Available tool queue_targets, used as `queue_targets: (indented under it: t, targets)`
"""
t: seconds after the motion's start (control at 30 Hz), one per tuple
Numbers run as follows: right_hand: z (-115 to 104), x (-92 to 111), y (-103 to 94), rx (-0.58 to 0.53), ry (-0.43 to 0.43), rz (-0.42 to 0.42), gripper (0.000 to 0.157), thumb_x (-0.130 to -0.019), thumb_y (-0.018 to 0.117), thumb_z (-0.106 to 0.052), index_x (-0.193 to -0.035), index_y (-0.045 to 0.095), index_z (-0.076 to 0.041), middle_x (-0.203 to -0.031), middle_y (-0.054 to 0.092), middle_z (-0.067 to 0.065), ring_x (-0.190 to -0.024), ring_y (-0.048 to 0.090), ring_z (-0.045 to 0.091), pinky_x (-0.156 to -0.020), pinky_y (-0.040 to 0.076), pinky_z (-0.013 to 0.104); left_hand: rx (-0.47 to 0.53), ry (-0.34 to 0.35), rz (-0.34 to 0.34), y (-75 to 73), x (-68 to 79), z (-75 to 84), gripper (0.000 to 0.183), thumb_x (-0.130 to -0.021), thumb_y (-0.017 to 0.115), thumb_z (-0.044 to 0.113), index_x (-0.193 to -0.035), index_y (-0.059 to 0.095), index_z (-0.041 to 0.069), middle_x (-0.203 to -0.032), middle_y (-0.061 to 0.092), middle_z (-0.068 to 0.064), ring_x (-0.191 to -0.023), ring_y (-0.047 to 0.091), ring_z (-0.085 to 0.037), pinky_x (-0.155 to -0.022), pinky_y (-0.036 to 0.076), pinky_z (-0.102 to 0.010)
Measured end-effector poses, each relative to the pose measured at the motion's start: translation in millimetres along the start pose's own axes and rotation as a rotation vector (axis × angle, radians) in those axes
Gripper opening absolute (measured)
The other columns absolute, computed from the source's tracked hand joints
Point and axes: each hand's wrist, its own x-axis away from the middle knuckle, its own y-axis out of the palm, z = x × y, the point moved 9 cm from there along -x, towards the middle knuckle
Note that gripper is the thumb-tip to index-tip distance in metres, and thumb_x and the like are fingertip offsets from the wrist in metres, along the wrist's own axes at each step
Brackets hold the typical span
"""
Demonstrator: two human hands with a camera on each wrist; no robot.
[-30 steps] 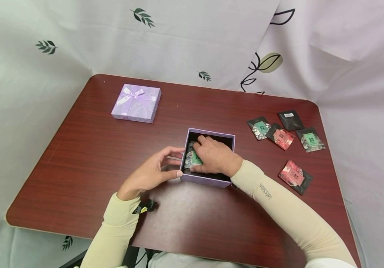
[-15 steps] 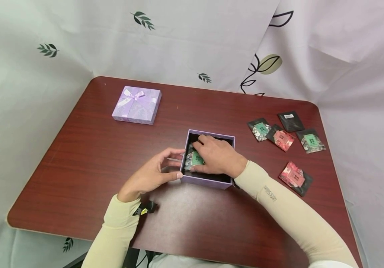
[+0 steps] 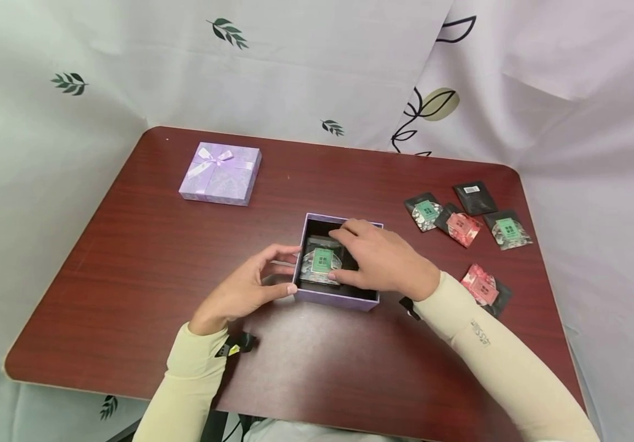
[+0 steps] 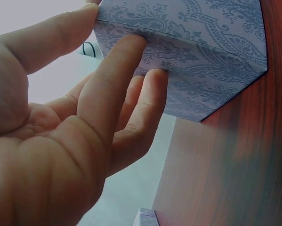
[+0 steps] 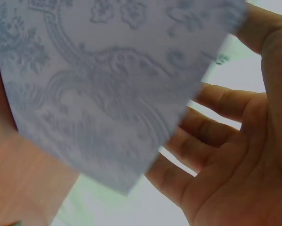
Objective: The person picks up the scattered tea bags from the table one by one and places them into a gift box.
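Note:
A purple patterned box (image 3: 339,299) with a black inside stands without its lid at the middle of the table. Flat at its left end lies a black tea packet (image 3: 321,260) with a green label. My left hand (image 3: 242,288) touches the box's left side with its fingertips, the thumb tip at the near left corner. Over the right part of the box is my right hand (image 3: 386,258), fingers loosely bent and holding nothing; its thumb tip is near the packet's right edge. In the right wrist view the patterned box wall (image 5: 98,94) hides the right fingertips.
A lilac lid (image 3: 220,175) with a ribbon bow lies at the back left. On the right are several packets: a red one (image 3: 485,288) alone, and a group with a green one (image 3: 507,229), a red one (image 3: 461,224) and a plain black back (image 3: 474,197).
My right hand has let go of the green-labelled packet, lifted, and drawn to the right, so more of the packet shows. The left hand stays at the box; the view has shifted slightly.

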Motion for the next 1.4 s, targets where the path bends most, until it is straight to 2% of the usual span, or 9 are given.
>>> queue_targets:
  t: [0.1,0.4,0.53,0.73,0.83,0.97,1.07,1.23,1.4]
  targets:
    - [6.6,12.5,-9.9,-0.032,0.011,0.038,0.080,-0.090,0.078,-0.061,-0.148,0.059,-0.010,-0.136,0.062,0.009,-0.118,0.065,0.025,-0.096,0.058,0.046,-0.007,0.000,0.008,-1.1,-0.6,0.8,0.070,-0.094,0.078,0.003,-0.156,0.046,0.010,-0.149,0.057,-0.021,-0.135,0.061,-0.039,-0.098,0.056,-0.040]
    - [30.6,57.5,-32.5,-0.084,0.041,0.183,0.076,-0.088,0.082,-0.054,-0.145,0.060,-0.008,-0.134,0.062,0.006,-0.115,0.065,0.023,-0.095,0.057,0.044,-0.021,-0.014,0.013,-1.0,0.0,-2.5,0.070,-0.094,0.079,0.004,-0.156,0.046,0.011,-0.150,0.056,-0.017,-0.135,0.061,-0.037,-0.104,0.052,-0.051]
    - [46.6,75.7,-30.0,-0.108,0.093,0.179,0.074,-0.089,0.082,-0.052,-0.145,0.061,-0.008,-0.135,0.062,0.004,-0.118,0.066,0.023,-0.099,0.055,0.047,-0.024,-0.015,0.017,-0.6,0.2,-3.4,0.070,-0.094,0.079,0.004,-0.156,0.047,0.012,-0.149,0.056,-0.018,-0.134,0.061,-0.037,-0.105,0.051,-0.050]
    - [79.2,106.2,-19.7,-0.140,0.210,0.153,0.074,-0.090,0.081,-0.050,-0.147,0.059,-0.008,-0.141,0.059,0.009,-0.127,0.062,0.030,-0.105,0.051,0.053,-0.012,-0.007,0.016,0.3,0.0,-3.0,0.069,-0.094,0.078,0.003,-0.155,0.047,0.010,-0.148,0.057,-0.020,-0.134,0.061,-0.039,-0.104,0.053,-0.042]
    - [97.2,122.9,-15.6,-0.139,0.266,0.155,0.074,-0.090,0.083,-0.047,-0.147,0.058,-0.007,-0.150,0.054,0.014,-0.137,0.056,0.036,-0.107,0.049,0.058,-0.011,-0.004,0.017,0.5,-0.3,-2.6,0.069,-0.094,0.078,0.003,-0.155,0.047,0.009,-0.147,0.057,-0.021,-0.134,0.061,-0.039,-0.103,0.053,-0.040]
    - [119.8,144.5,-7.3,-0.148,0.328,0.151,0.074,-0.089,0.085,-0.045,-0.146,0.058,-0.008,-0.151,0.052,0.014,-0.101,0.073,0.019,-0.100,0.052,0.056,-0.014,0.012,0.023,0.5,-0.2,-1.0,0.069,-0.093,0.078,0.002,-0.155,0.048,0.008,-0.145,0.057,-0.022,-0.132,0.061,-0.040,-0.105,0.053,-0.042]
    - [135.2,159.4,0.4,-0.162,0.357,0.168,0.073,-0.087,0.087,-0.043,-0.143,0.060,-0.006,-0.138,0.057,0.012,-0.080,0.065,0.012,-0.093,0.052,0.054,-0.015,0.022,0.024,0.5,0.0,-0.1,0.069,-0.093,0.078,0.001,-0.155,0.048,0.008,-0.145,0.057,-0.022,-0.132,0.061,-0.041,-0.106,0.053,-0.045]
    - [158.6,182.0,13.6,-0.172,0.411,0.200,0.073,-0.084,0.090,-0.040,-0.139,0.063,0.000,-0.131,0.062,0.015,-0.113,0.059,0.032,-0.095,0.049,0.057,-0.011,0.024,0.014,1.6,-0.6,-0.6,0.069,-0.094,0.078,0.001,-0.155,0.047,0.007,-0.147,0.056,-0.022,-0.132,0.062,-0.040,-0.104,0.054,-0.038]
    - [176.4,199.6,29.6,-0.169,0.480,0.171,0.075,-0.083,0.090,-0.038,-0.139,0.061,0.003,-0.132,0.061,0.021,-0.122,0.055,0.039,-0.098,0.046,0.061,0.011,0.011,0.006,2.0,-0.9,-2.8,0.069,-0.094,0.077,0.002,-0.156,0.046,0.006,-0.148,0.054,-0.024,-0.133,0.060,-0.041,-0.097,0.056,-0.028]
